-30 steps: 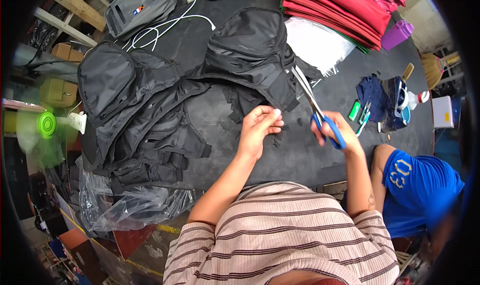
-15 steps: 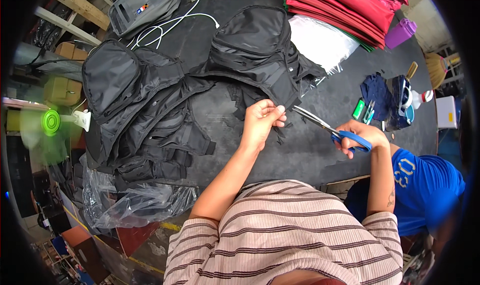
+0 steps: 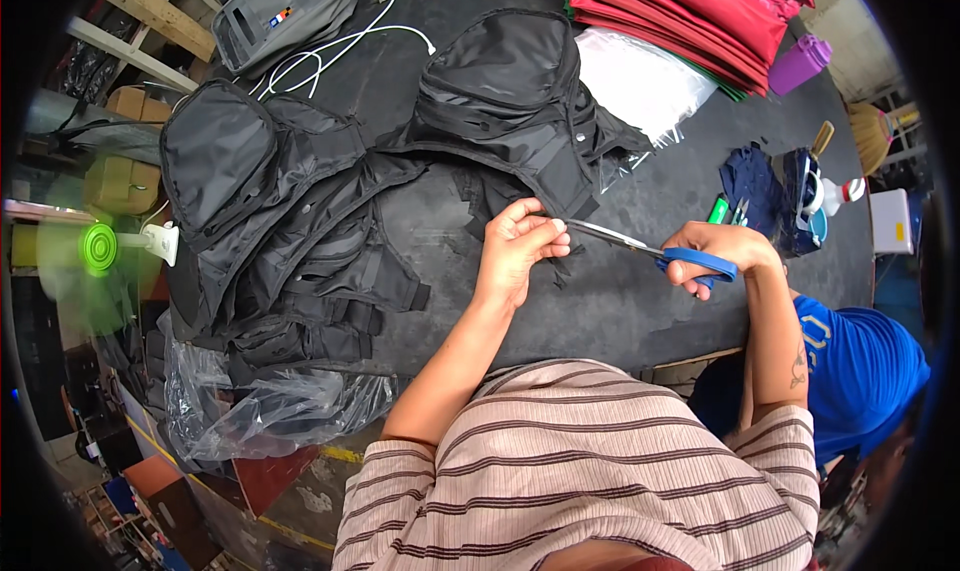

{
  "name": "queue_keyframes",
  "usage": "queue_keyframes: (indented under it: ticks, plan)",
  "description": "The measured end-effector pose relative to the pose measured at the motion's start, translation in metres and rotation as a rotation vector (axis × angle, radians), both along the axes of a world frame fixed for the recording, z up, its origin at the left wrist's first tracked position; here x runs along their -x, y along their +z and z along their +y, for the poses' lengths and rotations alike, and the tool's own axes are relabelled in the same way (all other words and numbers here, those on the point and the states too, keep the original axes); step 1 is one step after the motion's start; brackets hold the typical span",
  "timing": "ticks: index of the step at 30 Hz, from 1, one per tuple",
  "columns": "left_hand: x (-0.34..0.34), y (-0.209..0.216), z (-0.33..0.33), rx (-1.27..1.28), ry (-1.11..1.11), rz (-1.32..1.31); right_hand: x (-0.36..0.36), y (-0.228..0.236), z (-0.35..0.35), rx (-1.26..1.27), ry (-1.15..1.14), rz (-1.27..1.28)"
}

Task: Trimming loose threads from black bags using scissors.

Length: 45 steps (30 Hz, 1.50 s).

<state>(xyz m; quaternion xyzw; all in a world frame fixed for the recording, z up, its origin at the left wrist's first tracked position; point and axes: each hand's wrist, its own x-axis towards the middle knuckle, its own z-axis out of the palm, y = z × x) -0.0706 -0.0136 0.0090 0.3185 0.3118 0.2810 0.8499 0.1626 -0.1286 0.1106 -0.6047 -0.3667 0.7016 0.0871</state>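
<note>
A dark, matte counter (image 3: 640, 301) carries the work, its surface speckled and slightly rough; around it the room is crowded, with wooden slats at the upper left, cardboard boxes, and 1 green fan (image 3: 98, 249) spinning at the left edge; another person in a blue shirt (image 3: 860, 371) sits low at the right.

The black bag (image 3: 510, 91) lies near the counter's middle, of smooth, faintly shiny woven fabric with folded flaps; a heap of similar black bags (image 3: 290, 231) lies to its left, and crumpled clear plastic (image 3: 270, 411) hangs off the near edge; 1 stack of red cloth (image 3: 690, 11) lies folded flat at the far side, beside 1 purple bottle (image 3: 798, 65) and 1 white cable (image 3: 340, 46); 1 grey bag (image 3: 285, 11) rests at the far left.

The left hand (image 3: 515, 251) has its fingers curled and pinching a small black bit of the bag's lower edge; the right hand (image 3: 715, 256) has its fingers closed through the blue handles of 1 pair of scissors (image 3: 640, 246), whose steel blades point at that pinched spot.
</note>
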Motion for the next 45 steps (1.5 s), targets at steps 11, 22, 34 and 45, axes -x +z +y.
queue_keyframes:
  ticks: [11,22,34,45]
  plan:
    - [0.000,0.006,-0.003,0.007,0.002,-0.012,0.012,-0.024,0.012,-0.065,-0.029,0.072]
    - [0.002,0.002,-0.002,0.021,0.005,-0.042,0.020,-0.017,0.024,-0.060,0.008,0.004]
    - [0.007,0.007,0.007,-0.025,-0.182,0.040,0.027,-0.005,0.025,-0.072,-0.073,-0.183]
    - [0.005,0.065,0.176,-2.056,-0.252,0.900,-0.002,-0.043,-0.057,-0.273,-0.390,0.156]
